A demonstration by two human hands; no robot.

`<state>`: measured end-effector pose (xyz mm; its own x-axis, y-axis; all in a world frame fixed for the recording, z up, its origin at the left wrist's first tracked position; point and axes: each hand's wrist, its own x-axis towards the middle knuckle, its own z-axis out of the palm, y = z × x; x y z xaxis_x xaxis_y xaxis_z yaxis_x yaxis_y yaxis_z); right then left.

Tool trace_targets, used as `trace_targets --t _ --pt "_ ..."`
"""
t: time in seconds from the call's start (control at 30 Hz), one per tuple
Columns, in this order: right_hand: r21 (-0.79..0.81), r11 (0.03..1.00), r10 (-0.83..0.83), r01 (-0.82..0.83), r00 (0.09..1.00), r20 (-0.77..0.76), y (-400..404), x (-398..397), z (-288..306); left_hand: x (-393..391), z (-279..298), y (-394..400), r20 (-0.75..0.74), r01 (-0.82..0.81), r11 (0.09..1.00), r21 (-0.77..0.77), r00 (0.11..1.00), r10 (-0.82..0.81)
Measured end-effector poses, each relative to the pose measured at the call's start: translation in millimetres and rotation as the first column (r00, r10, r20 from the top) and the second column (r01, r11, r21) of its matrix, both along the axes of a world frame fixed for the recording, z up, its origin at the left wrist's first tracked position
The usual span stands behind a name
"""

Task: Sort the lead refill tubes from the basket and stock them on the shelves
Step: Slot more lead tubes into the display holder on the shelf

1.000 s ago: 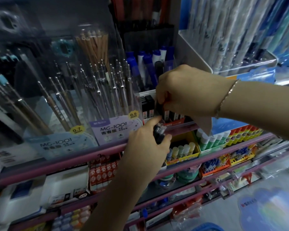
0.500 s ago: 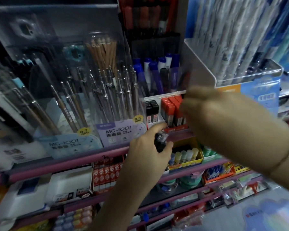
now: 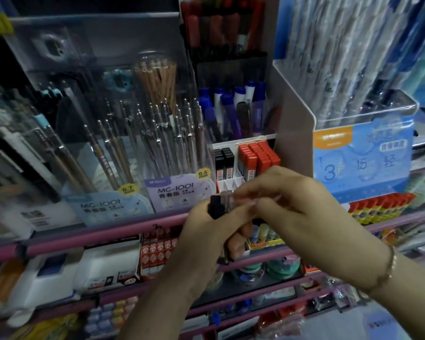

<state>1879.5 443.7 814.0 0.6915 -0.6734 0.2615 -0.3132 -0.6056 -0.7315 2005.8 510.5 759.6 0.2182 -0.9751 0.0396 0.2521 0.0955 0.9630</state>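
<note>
Left hand (image 3: 201,231) gripped tubes (image 3: 221,202) | right hand (image 3: 287,207) pinched one — your loose bunch could spill.

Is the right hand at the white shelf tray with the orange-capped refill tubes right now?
No: the right hand is below the white shelf tray, pinching the clear black-capped lead tubes that the left hand holds.

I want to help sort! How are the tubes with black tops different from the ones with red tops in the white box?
The black-capped tubes are few, just a short row; the red-capped tubes fill their section in several packed rows. The black-capped tubes sit in the left section of the white box, the red-capped tubes in the right. Both kinds stand upright, caps up, with see-through bodies.
</note>
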Motion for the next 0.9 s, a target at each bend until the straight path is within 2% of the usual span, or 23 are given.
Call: trace_targets --t 0.07,0.17,0.3,0.43,0.53,0.63,0.77,0.9 --pt "0.185 0.983 0.014 -0.017 1.0 0.017 1 0 0 0 0 2 0.081 -0.04 0.999 0.011 0.996 0.039" --pt "0.374 0.919 0.116 -0.125 0.992 0.046 1 1 2 0 -2 7 0.243 -0.173 0.985 -0.01 0.955 0.17" --pt "0.479 0.849 0.211 -0.224 0.974 0.082 -7 0 -3 -5 -3 17 0.348 -0.176 0.984 -0.033 0.921 0.176" --pt "0.591 0.73 0.322 -0.342 0.936 0.144 -9 -5 -8 -8 -8 27 0.259 -0.013 1.0 -0.003 0.966 0.013" --pt "0.636 0.686 0.335 -0.355 0.929 0.157 -9 -6 -16 -9 -17 34 0.133 0.052 0.999 -0.003 0.99 -0.051" --pt "0.652 0.676 0.312 -0.344 0.935 0.17 -6 -4 -26 -10 -26 41 -0.006 0.066 0.998 0.0 0.998 -0.066" --pt "0.69 0.609 0.303 -0.392 0.918 0.254 -1 -3 -37 -11 -35 53 -0.049 0.04 0.999 0.021 0.998 -0.039" --pt "0.745 0.558 0.207 -0.365 0.931 0.301 -4 -6 -39 -13 -45 68 -0.171 0.016 0.999 0.046 0.985 -0.008"
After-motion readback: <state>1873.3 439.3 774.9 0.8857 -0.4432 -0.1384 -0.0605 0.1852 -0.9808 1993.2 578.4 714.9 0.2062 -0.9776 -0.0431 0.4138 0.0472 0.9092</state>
